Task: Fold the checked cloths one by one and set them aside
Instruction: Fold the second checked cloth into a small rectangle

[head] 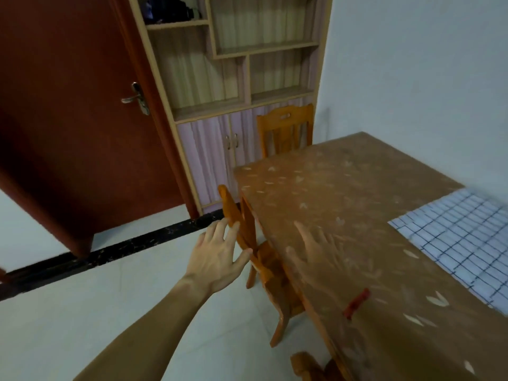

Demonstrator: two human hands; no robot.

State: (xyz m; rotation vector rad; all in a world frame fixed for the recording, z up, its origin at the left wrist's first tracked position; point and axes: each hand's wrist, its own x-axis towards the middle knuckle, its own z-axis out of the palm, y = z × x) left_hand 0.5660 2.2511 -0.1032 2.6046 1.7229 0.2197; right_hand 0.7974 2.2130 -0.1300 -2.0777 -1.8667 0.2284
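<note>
1. Far left: brown door (68, 119), handle facing me.
2. Shelved cabinet (220, 78) against the back wall, with pale doors below.
3. My left hand (217, 254): fingers straight and spread, holding nothing. It is in the air just beside the top rail of the near chair (247, 243). I cannot tell whether it touches the rail.
4. Second chair (286, 130), at the far end of the worktop (343, 188).
5. My right hand (316, 248): smeared by motion, fingers apparently apart, gripping nothing, over the worktop's near-left part.
6. Small red object (357, 303) on the worktop, too blurred to name.
7. Far right: checked cloth (461, 237), white with dark lines. It lies flat on the worktop, runs out of view, and is well apart from both hands.

Assessment: the step in hand looks like the reach toward the cloth, and no fold shows in it.

Method note: I should turn right so the whole cloth is in sight, then pinch two corners along one edge. I lift only slightly and lay edge onto edge, using the printed lines as a guide. I smooth the crease flat before the next fold and keep the cloth off the red object.
</note>
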